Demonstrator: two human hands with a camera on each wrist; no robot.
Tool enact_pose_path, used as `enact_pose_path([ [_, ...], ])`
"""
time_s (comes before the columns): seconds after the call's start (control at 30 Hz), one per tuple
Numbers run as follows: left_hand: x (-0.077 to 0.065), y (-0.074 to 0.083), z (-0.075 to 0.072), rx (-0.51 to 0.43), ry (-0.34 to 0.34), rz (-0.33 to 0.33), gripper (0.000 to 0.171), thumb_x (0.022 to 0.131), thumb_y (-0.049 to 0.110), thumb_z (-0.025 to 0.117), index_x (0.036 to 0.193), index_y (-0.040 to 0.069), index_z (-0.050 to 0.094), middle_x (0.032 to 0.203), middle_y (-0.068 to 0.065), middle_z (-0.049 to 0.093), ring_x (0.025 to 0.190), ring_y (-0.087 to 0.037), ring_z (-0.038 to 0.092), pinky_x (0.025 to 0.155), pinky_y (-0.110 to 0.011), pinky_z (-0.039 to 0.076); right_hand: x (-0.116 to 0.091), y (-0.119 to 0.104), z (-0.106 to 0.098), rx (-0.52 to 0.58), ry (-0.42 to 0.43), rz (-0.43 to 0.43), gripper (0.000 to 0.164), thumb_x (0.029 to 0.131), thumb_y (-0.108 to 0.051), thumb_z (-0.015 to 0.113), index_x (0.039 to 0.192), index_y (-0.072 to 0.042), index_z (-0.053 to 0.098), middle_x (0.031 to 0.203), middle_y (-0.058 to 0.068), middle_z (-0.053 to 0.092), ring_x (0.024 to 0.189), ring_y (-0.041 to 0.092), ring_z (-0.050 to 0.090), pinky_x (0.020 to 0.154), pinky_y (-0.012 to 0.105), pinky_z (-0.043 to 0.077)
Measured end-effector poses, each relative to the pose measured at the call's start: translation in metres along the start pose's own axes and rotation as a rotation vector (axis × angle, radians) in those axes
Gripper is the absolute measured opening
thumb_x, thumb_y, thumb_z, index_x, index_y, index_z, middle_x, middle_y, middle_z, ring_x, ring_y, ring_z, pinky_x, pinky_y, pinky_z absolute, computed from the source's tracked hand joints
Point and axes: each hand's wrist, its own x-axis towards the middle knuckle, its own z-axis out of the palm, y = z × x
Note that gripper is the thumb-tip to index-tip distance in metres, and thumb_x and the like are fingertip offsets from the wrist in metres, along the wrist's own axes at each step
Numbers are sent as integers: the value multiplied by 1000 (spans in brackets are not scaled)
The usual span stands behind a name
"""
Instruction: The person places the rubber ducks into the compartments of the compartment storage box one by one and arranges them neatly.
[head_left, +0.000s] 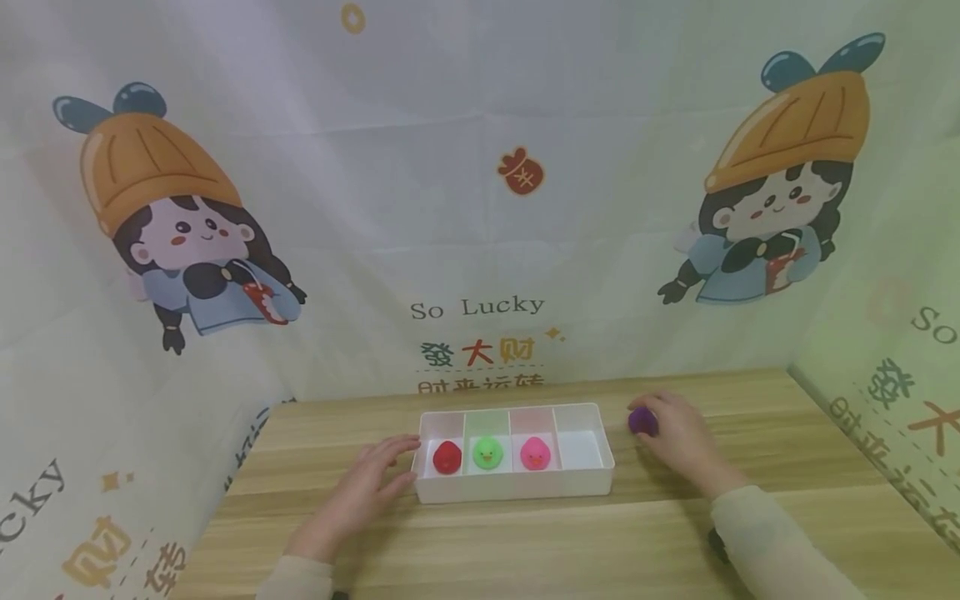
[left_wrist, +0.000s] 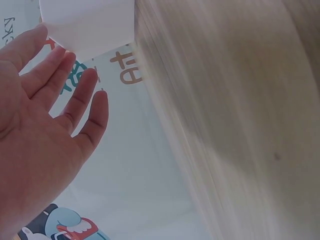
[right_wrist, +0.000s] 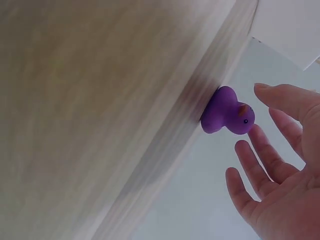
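Note:
A white box with a row of compartments stands on the table. It holds a red rubber duck, a green one and a pink one; the rightmost compartment has nothing in it. Against the box's left end lie the fingertips of my left hand, fingers loosely extended. To the right of the box, a purple rubber duck rests on the table. My right hand is over it, thumb and fingers spread around its head, a fingertip right at the head and the thumb apart from it.
The wooden table ends at a hanging printed cloth at the back and both sides. Bare wood lies in front of the box.

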Motion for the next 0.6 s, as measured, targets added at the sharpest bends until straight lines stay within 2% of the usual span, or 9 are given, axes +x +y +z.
enact_pose_path([
  [0.6,0,-1,1,8,4,-8,48,100,18,68,146,12,56,156,-8,52,128,-36,58,109,-55,52,1,5,0,-73,-31,48,40,74,-6,87,112,-3,72,108,24,73,98,45,68,84,63,55],
])
